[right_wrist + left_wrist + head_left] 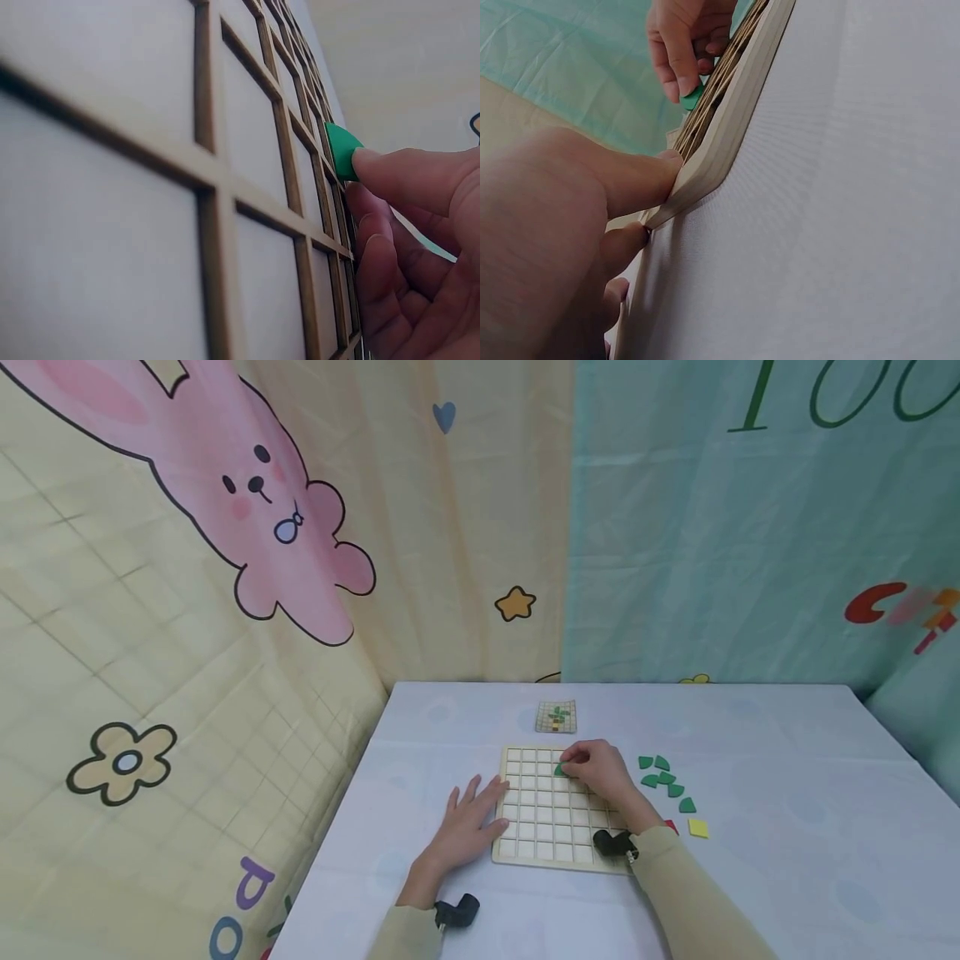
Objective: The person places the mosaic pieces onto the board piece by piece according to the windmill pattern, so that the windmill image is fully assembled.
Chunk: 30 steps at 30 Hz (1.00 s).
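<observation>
A pale wooden grid board (528,814) lies on the white table, its square cells divided by raised strips. My right hand (602,772) pinches a green quarter-round piece (343,151) between thumb and fingers, over the cells near the board's far edge. The piece's straight side is at the grid strips in the right wrist view; whether it sits fully in a cell I cannot tell. My left hand (465,828) rests at the board's left edge with fingers spread. In the left wrist view, its thumb (641,180) touches the board's rim.
Several loose green pieces (668,777) lie right of the board. A yellow square (698,828) and a red piece (671,826), partly hidden by my right forearm, are nearer. Beyond the board lies a small gridded pattern card (556,717) with green and yellow shapes. Printed curtains surround the table.
</observation>
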{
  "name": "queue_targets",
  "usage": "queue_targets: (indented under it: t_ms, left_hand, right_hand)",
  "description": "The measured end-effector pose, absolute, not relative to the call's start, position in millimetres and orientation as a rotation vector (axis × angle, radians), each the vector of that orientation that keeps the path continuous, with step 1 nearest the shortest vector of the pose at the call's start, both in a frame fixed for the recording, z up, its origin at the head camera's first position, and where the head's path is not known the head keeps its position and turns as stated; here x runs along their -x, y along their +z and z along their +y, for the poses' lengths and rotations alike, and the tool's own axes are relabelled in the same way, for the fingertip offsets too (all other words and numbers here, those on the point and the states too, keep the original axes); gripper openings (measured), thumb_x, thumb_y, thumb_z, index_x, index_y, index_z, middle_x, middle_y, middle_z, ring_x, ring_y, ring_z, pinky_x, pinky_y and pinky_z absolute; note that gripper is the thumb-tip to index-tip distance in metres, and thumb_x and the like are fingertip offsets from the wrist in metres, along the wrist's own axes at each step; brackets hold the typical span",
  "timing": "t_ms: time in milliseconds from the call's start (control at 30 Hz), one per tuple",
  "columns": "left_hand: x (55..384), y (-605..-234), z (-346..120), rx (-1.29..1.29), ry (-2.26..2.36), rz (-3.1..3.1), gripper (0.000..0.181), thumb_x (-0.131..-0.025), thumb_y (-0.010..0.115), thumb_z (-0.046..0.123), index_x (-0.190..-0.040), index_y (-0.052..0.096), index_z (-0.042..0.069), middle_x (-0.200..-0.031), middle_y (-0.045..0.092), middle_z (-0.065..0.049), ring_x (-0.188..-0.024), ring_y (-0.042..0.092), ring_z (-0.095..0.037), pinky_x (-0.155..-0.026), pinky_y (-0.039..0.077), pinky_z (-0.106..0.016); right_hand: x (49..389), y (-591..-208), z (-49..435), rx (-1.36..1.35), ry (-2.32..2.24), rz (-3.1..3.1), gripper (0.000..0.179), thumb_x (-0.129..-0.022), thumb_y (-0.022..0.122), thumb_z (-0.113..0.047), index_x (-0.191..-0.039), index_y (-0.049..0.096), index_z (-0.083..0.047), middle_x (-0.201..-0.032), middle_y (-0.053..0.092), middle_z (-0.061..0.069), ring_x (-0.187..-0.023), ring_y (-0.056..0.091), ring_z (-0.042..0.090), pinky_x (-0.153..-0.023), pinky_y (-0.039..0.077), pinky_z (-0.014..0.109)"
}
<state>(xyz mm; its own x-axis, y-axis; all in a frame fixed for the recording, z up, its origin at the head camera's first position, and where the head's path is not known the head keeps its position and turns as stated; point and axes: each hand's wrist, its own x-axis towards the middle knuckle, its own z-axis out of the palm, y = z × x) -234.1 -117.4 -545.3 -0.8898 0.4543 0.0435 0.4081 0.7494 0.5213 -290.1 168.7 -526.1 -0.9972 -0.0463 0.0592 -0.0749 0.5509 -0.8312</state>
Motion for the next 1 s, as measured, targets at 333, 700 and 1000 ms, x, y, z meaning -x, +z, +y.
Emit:
queue_targets:
  t_ms: [333,700,1000]
  left_hand:
    - [234.8,-544.8,-116.5,-0.700,0.808,2.868,0.062,-0.101,0.056,0.039,-0.158,0.036,0.023,-0.164,0.027,0.004,-0.154,0.008,-0.029,-0.119,-0.001,-0.060]
    - [235.0,-543.0,-115.3,-0.701,0.811,2.867,0.062,-0.102,0.055,0.039,-0.158,0.036,0.022,-0.164,0.028,0.004,-0.154,0.008,-0.029,-0.120,-0.001,-0.059]
    - [232.3,-543.6,-116.7,-0.689,0.803,2.867,0.061,-0.101,0.057,0.038,-0.157,0.039,0.022,-0.164,0.029,0.003,-0.154,0.009,-0.030,-0.120,0.000,-0.060]
  right_hand:
    - [289.3,-525.4,168.0,-0.114,1.422,-2.753,0.005,-0.090,0.078,-0.017,-0.089,0.076,-0.012,-0.079,0.067,-0.002,-0.073,0.059,0.018,-0.067,0.049,0.035]
    - [291.4,-524.2,172.2,-0.140,1.440,-2.778,0.005,-0.091,0.077,-0.016,-0.093,0.075,-0.012,-0.083,0.067,0.000,-0.076,0.058,0.019,-0.068,0.049,0.035]
    - [280.9,-515.0,181.6,-0.194,1.401,-2.789,0.010,-0.093,0.072,-0.014,-0.103,0.074,-0.010,-0.088,0.067,0.000,-0.083,0.062,0.020,-0.066,0.052,0.035]
